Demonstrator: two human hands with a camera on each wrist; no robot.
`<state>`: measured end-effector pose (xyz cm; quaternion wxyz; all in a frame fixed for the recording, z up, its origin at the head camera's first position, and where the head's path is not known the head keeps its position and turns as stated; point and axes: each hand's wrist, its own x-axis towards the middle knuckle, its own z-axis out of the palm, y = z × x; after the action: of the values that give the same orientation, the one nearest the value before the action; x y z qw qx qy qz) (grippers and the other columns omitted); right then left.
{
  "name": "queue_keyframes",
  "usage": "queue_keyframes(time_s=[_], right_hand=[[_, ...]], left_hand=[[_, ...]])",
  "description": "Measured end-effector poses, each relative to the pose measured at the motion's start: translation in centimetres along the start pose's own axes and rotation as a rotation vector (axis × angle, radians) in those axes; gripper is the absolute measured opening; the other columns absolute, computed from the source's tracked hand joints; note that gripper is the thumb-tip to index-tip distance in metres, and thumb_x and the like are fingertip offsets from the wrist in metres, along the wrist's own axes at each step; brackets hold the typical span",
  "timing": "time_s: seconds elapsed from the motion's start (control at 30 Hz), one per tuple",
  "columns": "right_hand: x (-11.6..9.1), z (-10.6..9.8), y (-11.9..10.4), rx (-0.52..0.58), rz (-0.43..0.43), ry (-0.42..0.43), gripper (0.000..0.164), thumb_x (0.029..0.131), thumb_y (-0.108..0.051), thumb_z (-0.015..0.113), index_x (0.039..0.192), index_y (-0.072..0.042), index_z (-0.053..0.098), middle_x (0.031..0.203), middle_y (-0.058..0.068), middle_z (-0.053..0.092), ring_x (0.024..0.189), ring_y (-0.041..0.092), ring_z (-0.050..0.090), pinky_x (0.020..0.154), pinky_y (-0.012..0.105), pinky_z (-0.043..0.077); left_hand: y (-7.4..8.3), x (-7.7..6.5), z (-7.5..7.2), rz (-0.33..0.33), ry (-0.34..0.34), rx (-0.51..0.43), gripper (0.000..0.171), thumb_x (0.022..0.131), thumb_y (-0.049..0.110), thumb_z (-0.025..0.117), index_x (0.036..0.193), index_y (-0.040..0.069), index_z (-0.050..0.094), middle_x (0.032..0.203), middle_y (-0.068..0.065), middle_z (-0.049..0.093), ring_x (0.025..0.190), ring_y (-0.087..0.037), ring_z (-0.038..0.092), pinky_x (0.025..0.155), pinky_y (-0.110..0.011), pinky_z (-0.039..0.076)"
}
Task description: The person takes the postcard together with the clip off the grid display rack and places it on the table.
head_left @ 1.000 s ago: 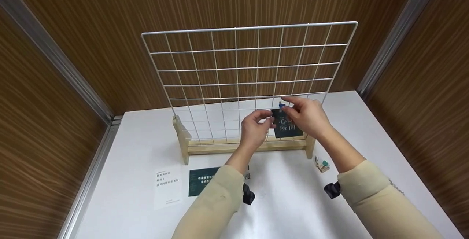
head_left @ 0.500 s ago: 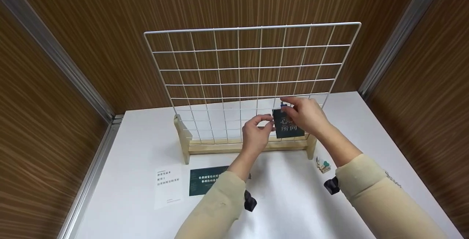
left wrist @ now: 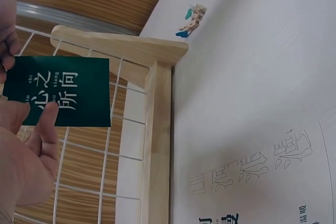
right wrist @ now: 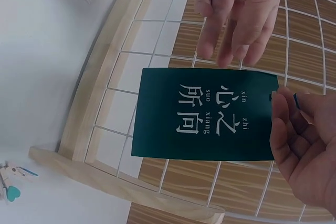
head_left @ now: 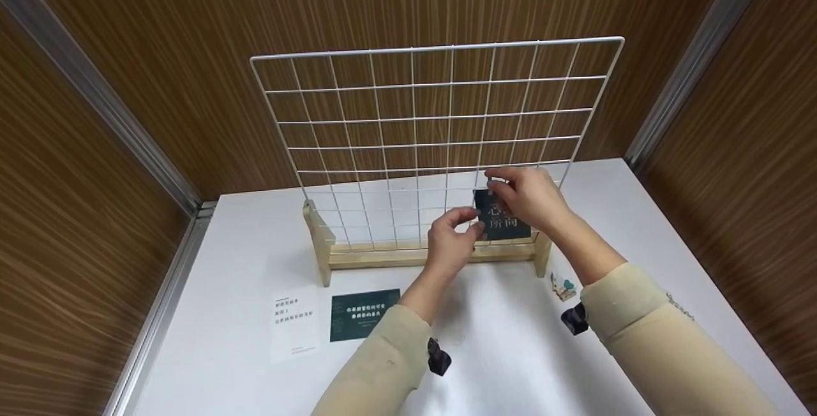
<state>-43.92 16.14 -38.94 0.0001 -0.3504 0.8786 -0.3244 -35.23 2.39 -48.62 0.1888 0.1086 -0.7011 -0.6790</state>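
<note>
A dark green card (right wrist: 202, 114) with white characters hangs against the lower right of a white wire grid (head_left: 415, 116). My right hand (head_left: 536, 196) pinches a small clothespin at the card's top edge; only a bit of its blue part (right wrist: 296, 101) shows between thumb and finger. My left hand (head_left: 452, 244) is by the card's left edge, its fingers loosely bent and gripping nothing. In the right wrist view its fingertips hang just off that edge; whether they touch it I cannot tell.
A wooden stand (head_left: 434, 256) bears the grid on the white table. To the left lie a white card (head_left: 293, 330) and a green printed card (head_left: 360, 315). Several small clothespins (head_left: 563, 288) lie right of the stand. Wood-grain walls rise behind and at both sides.
My left hand has slid down along the card's left edge. The right hand stays at the top, its fingers now closer together over the blue clothespin, which is more hidden.
</note>
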Motion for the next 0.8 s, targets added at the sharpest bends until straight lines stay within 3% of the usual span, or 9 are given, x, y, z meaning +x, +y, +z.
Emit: queue_keyframes(time_s=[0.17, 0.4, 0.6, 0.8], right_hand=[[0.3, 0.1, 0.3, 0.036, 0.004, 0.001, 0.027, 0.109, -0.015, 0.062, 0.131, -0.004, 0.074, 0.080, 0.013, 0.071, 0.065, 0.027, 0.070, 0.053, 0.022, 0.053], [0.4, 0.1, 0.5, 0.092, 0.029, -0.005, 0.025, 0.108, -0.014, 0.064, 0.127, -0.002, 0.075, 0.085, 0.012, 0.073, 0.068, 0.022, 0.070, 0.059, 0.025, 0.059], [0.5, 0.3, 0.8, 0.140, 0.026, -0.005, 0.026, 0.109, -0.012, 0.062, 0.128, -0.001, 0.075, 0.089, 0.012, 0.073, 0.072, 0.023, 0.071, 0.068, 0.041, 0.063], [0.5, 0.3, 0.8, 0.154, 0.031, -0.008, 0.026, 0.109, -0.014, 0.062, 0.128, -0.002, 0.075, 0.091, 0.012, 0.073, 0.074, 0.027, 0.072, 0.067, 0.034, 0.063]], left_hand=[[-0.1, 0.4, -0.1, -0.037, -0.029, -0.025, 0.020, 0.096, -0.001, 0.073, 0.115, 0.004, 0.075, 0.116, -0.009, 0.073, 0.080, -0.021, 0.079, 0.061, -0.025, 0.058], [-0.2, 0.7, 0.2, -0.037, -0.063, -0.083, 0.023, 0.096, -0.003, 0.072, 0.118, 0.003, 0.072, 0.115, -0.009, 0.072, 0.082, -0.025, 0.079, 0.064, -0.030, 0.060], [-0.8, 0.5, 0.4, -0.083, -0.049, -0.059, 0.025, 0.097, -0.001, 0.073, 0.122, 0.005, 0.070, 0.120, -0.010, 0.072, 0.084, -0.024, 0.079, 0.074, -0.036, 0.063], [-2.0, 0.4, 0.7, -0.087, -0.051, 0.008, 0.024, 0.098, 0.001, 0.073, 0.122, 0.005, 0.071, 0.125, -0.014, 0.070, 0.081, -0.023, 0.078, 0.080, -0.040, 0.063]])
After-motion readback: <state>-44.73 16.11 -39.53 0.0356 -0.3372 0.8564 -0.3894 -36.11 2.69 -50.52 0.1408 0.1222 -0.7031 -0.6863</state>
